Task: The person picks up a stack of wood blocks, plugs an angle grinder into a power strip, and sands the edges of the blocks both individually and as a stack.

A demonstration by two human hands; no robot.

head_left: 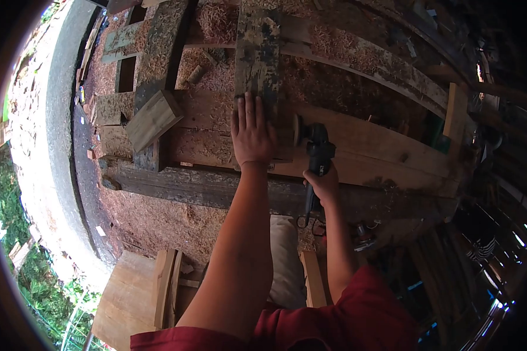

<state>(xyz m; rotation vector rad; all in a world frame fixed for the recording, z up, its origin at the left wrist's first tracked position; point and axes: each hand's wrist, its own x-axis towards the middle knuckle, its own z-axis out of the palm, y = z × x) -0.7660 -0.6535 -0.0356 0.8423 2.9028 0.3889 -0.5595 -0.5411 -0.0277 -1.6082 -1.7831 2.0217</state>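
Holding a black grinder (320,154) beside the left hand (253,133), the right hand (324,184) is wrapping its fingers around the handle (310,206). The left hand is lying flat on a dark board (257,55), fingers straight and slightly apart.

Grinder (319,155) in right hand (325,182), right of left hand (253,134) | wood block (154,121) at left on table (205,188) | shavings (216,22) beyond
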